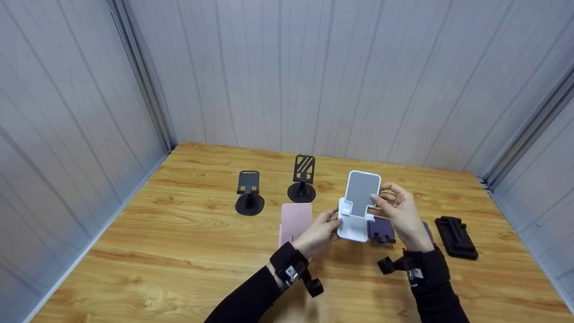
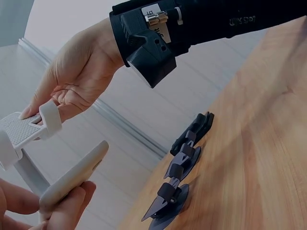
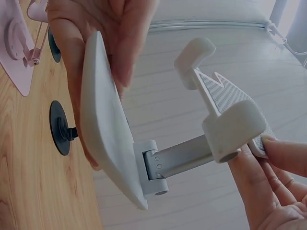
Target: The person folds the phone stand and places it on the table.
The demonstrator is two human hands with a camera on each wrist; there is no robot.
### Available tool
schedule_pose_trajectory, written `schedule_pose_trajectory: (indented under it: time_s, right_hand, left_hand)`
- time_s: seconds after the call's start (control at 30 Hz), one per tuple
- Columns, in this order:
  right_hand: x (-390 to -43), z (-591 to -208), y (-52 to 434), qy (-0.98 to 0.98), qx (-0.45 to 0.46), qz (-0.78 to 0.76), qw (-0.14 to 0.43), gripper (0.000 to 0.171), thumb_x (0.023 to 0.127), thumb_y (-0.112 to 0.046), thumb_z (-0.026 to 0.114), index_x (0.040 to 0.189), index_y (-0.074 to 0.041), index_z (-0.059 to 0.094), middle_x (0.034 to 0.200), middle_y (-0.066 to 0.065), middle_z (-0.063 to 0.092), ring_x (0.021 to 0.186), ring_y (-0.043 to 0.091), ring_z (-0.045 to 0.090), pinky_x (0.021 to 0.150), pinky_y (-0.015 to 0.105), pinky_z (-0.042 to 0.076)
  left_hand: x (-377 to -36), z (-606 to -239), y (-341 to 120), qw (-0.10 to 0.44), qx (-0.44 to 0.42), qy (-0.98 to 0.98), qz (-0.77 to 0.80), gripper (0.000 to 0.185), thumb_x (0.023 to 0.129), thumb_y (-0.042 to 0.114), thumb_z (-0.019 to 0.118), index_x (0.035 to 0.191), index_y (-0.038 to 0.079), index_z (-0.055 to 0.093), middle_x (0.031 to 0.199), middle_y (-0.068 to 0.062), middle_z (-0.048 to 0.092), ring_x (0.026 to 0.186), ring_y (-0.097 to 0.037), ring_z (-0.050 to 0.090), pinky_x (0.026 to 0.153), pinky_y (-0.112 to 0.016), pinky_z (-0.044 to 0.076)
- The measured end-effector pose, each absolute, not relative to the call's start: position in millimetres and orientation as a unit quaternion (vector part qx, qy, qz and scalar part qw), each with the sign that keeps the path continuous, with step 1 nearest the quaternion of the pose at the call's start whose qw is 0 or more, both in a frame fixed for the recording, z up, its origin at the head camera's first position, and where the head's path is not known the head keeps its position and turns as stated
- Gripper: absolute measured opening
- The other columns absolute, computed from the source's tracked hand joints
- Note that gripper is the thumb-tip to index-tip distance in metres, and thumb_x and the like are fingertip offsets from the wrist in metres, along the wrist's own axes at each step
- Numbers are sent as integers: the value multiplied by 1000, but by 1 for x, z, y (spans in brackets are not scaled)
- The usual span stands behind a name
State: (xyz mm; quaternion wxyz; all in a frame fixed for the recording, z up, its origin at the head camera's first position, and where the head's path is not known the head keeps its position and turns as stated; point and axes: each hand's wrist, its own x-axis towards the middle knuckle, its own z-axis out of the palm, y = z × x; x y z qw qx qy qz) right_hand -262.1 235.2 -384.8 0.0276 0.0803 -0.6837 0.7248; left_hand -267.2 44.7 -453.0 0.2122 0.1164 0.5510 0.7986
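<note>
The white stand (image 1: 357, 204) is being held off the table (image 1: 179, 233) between both hands: its back plate is being pinched at the edge by the right hand (image 1: 401, 211), fingers curled onto the plate's face, while its base is being pinched from below by the left hand (image 1: 320, 231), thumb and fingertips closing on the ribbed foot. In the right wrist view the plate is being gripped by the fingers (image 3: 129, 43) of the right hand, and the hinge arm (image 3: 182, 158) is standing out between plate and base. The grip is being kept only at the edges, so a slip is being risked: if the hinge is stiff and is being forced, the plate could be twisted out of the fingertips, or a finger could be nipped between the arm and the plate as the joint is being folded. Just below and to the right of the grip, a purple stand (image 1: 381, 230) is lying almost under the white one, so it could be struck if the held stand is dropped. Left of the grip a pink stand (image 1: 295, 220) is lying flat; farther back two black stands (image 1: 249, 193) (image 1: 302, 179) are standing upright and could be toppled by a sweeping arm. Well to the right a folded black stand (image 1: 456, 237) is lying.
</note>
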Motion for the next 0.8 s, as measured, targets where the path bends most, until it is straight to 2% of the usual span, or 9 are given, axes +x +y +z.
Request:
schedule_pose_trajectory:
  time_s: [0.13,0.27,0.4,0.57,0.67,0.8]
  right_hand:
    - [-263,-385,238,-696,86,713,18,12,95,5,58,105,0,56,86,-2,74,78,15,73,74,30,63]
    - [-265,-387,240,-718,90,689,20,17,96,0,60,112,5,57,94,-2,71,87,13,71,80,31,62]
    - [-267,-391,240,-748,85,657,25,31,94,-8,66,120,5,54,106,-3,64,100,12,63,88,28,57]
    - [-270,-398,240,-765,98,636,-5,55,91,-10,70,140,-1,46,120,-6,60,114,9,56,94,23,51]
    - [-272,-401,241,-751,117,649,-34,63,90,-5,70,145,0,42,121,-5,63,114,9,59,93,26,54]
    - [-273,-404,242,-738,123,662,-41,62,87,0,71,143,3,43,115,-5,67,108,11,64,89,28,57]
  left_hand:
    - [-268,-452,45,211,119,565,789,49,102,-2,33,149,-11,26,143,-30,48,122,-36,59,99,-37,55]
    - [-267,-453,44,209,113,577,782,50,101,-3,35,149,-11,27,141,-30,50,118,-34,62,94,-34,57]
    - [-267,-455,44,207,110,581,779,50,100,-3,36,149,-10,29,141,-29,52,114,-31,64,90,-30,58]
    - [-267,-457,46,211,115,568,787,48,100,-4,35,147,-11,31,142,-30,50,120,-35,61,96,-36,56]
    - [-266,-458,47,214,117,564,789,49,99,-4,35,148,-12,30,142,-30,50,122,-37,59,99,-39,55]
    - [-266,-459,48,213,116,562,791,49,100,-4,35,148,-12,29,141,-30,51,119,-34,61,97,-36,56]
